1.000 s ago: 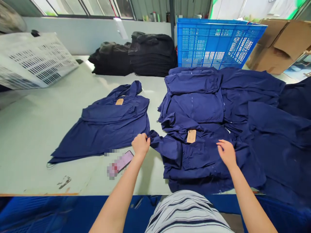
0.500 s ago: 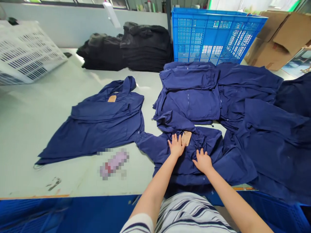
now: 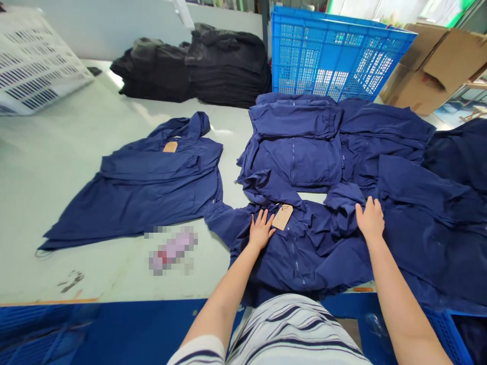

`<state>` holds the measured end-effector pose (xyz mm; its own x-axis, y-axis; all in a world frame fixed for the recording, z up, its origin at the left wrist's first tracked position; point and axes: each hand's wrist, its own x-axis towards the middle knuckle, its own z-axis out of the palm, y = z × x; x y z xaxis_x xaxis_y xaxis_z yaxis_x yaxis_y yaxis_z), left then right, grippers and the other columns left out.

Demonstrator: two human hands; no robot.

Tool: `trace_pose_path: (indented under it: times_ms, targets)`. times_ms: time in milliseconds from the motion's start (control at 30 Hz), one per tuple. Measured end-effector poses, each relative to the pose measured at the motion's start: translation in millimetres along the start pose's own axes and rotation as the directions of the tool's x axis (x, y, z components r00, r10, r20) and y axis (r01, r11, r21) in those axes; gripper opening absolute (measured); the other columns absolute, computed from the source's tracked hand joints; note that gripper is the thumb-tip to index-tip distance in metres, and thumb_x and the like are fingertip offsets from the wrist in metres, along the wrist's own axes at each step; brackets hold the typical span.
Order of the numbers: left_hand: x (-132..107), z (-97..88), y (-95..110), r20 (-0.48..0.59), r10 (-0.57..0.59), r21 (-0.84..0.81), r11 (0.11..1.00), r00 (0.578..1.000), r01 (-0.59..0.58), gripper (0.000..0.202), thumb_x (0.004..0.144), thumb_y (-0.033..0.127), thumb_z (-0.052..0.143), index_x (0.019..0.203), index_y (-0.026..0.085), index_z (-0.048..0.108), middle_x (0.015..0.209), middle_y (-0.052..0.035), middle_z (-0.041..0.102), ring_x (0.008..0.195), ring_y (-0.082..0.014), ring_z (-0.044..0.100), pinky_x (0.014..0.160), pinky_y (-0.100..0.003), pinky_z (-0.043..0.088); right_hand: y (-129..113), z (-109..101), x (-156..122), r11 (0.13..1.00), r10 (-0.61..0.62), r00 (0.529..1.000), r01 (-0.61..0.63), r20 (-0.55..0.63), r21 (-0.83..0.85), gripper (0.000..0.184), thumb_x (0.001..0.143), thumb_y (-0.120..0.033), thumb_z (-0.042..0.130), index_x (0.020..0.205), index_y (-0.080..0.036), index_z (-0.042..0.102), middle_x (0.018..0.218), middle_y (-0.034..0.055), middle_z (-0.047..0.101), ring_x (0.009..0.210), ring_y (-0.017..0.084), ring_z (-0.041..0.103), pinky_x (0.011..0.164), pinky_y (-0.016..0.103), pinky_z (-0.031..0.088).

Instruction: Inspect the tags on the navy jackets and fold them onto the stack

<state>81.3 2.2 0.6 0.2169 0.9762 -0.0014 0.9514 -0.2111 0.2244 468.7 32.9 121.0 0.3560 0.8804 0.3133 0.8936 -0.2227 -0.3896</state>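
Hands pressed on a navy jacket [image 3: 304, 248] spread at the near edge of a pale green table [image 3: 57, 162]. Half a second earlier both hands lay close together at the jacket's middle; now they are well apart. The left hand [image 3: 261, 229] rests flat, fingers spread open, just left of the jacket's brown paper tag [image 3: 282, 217]. The right hand [image 3: 370, 219] has moved out to the right and lies with fingers extended on a bunched sleeve fold [image 3: 342, 195], not closed around it. To the left a second navy jacket [image 3: 152, 182] lies folded flat with its own tag [image 3: 170, 146] showing, and a blurred pink phone [image 3: 173, 251] sits on the table between it and the left arm. Behind the hands is a stack of folded navy garments [image 3: 300, 147], with more loose navy cloth [image 3: 426, 203] piled to the right. Farther back stand two stacks of black garments [image 3: 198, 66]. A blue mesh crate [image 3: 335, 56] stands behind the navy stack; its contents cannot be made out. A white slatted crate [image 3: 34, 66] lies tilted at far left, and cardboard boxes [image 3: 433, 66] sit at far right.
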Motion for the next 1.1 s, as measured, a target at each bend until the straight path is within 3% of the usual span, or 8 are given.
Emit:
trace_pose_path:
  times_ms: [100, 200, 267, 533, 733, 867, 1000, 1100]
  targets:
    - [-16.0, 8.2, 28.6, -0.051, -0.212, 0.026, 0.977, 0.976, 0.213, 0.061, 0.092, 0.043, 0.049, 0.149, 0.023, 0.039, 0.161, -0.0157, 0.019, 0.149, -0.0365, 0.009, 0.114, -0.067, 0.01, -25.3, 20.3, -8.3, 0.947, -0.3, 0.922, 0.319, 0.244, -0.041, 0.052, 0.092, -0.029, 0.045, 0.142, -0.015, 0.046, 0.147, 0.0201, 0.043, 0.136, 0.031, 0.037, 0.111, 0.047, 0.03]
    - [-32.1, 16.1, 31.0, -0.033, -0.253, 0.024, 0.967, 0.967, 0.254, 0.077, 0.088, 0.059, 0.049, 0.152, 0.022, 0.03, 0.161, -0.017, 0.014, 0.149, -0.0388, 0.007, 0.112, -0.07, 0.011, -46.9, 61.1, -26.8, 0.85, -0.442, 0.613, 0.52, 0.655, 0.086, 0.051, 0.09, -0.031, 0.052, 0.142, -0.028, 0.049, 0.152, 0.0101, 0.042, 0.142, 0.03, 0.031, 0.113, 0.055, 0.027]
    - [-36.9, 15.4, 12.0, -0.004, -0.176, 0.034, 0.984, 0.984, 0.176, 0.081, 0.085, 0.064, 0.051, 0.153, 0.027, 0.027, 0.162, -0.0124, 0.015, 0.149, -0.0359, 0.006, 0.114, -0.067, 0.011, -52.9, 87.4, -40.6, 0.848, -0.365, 0.518, 0.528, 0.774, 0.046, 0.061, 0.088, -0.039, 0.057, 0.147, -0.031, 0.041, 0.16, 0.009, 0.027, 0.146, 0.036, 0.02, 0.109, 0.065, 0.025]
    - [-16.2, -19.6, -79.2, 0.171, -0.066, 0.082, 0.995, 0.983, 0.053, 0.097, 0.081, 0.064, 0.056, 0.156, 0.021, 0.012, 0.162, -0.0173, 0.012, 0.149, -0.0319, 0.013, 0.115, -0.058, 0.019, -66.2, 126.6, -131.2, 0.837, -0.278, 0.663, 0.523, 0.695, -0.164, 0.063, 0.096, -0.052, 0.039, 0.154, -0.032, 0.024, 0.162, 0.0167, 0.014, 0.144, 0.045, 0.017, 0.099, 0.073, 0.03]
    - [-48.6, -12.3, -38.3, 0.105, -0.161, 0.1, 0.984, 0.981, 0.15, 0.093, 0.081, 0.066, 0.052, 0.154, 0.018, 0.022, 0.161, -0.0203, 0.015, 0.148, -0.0367, 0.015, 0.112, -0.059, 0.021, -36.2, 102.9, -145.1, 0.859, -0.111, 0.704, 0.423, 0.702, -0.287, 0.064, 0.096, -0.05, 0.041, 0.153, -0.024, 0.029, 0.16, 0.0196, 0.018, 0.142, 0.043, 0.025, 0.095, 0.062, 0.043]
    - [-89.0, -9.6, -4.7, 0.066, -0.231, 0.137, 0.966, 0.971, 0.221, 0.086, 0.08, 0.065, 0.054, 0.147, 0.014, 0.039, 0.151, -0.0265, 0.035, 0.136, -0.0436, 0.034, 0.106, -0.06, 0.026, -33.8, 73.7, -113.1, 0.902, -0.057, 0.654, 0.357, 0.754, -0.241, 0.05, 0.096, -0.047, 0.041, 0.133, -0.018, 0.059, 0.136, 0.0215, 0.055, 0.116, 0.035, 0.06, 0.088, 0.045, 0.05]
    - [-82.3, -24.8, 6.1, 0.066, -0.204, 0.123, 0.973, 0.977, 0.195, 0.058, 0.086, 0.063, 0.046, 0.113, 0.017, 0.069, 0.11, -0.0212, 0.063, 0.106, -0.0381, 0.056, 0.095, -0.058, 0.035, -80.9, 69.6, -90.7, 0.903, -0.262, 0.702, 0.42, 0.663, -0.088, 0.038, 0.098, -0.037, 0.038, 0.113, -0.021, 0.07, 0.111, 0.0151, 0.07, 0.109, 0.028, 0.064, 0.096, 0.041, 0.045]
    - [-44.5, -38.4, 3.7, 0.021, -0.082, 0.064, 0.995, 0.996, 0.081, 0.044, 0.091, 0.051, 0.047, 0.113, 0.019, 0.067, 0.115, -0.019, 0.061, 0.114, -0.0343, 0.053, 0.1, -0.054, 0.035, -126.2, 87.6, -83.4, 0.806, -0.543, 0.591, 0.565, 0.597, 0.173, 0.042, 0.097, -0.024, 0.034, 0.132, -0.025, 0.058, 0.138, 0.0082, 0.058, 0.134, 0.023, 0.046, 0.11, 0.039, 0.035]
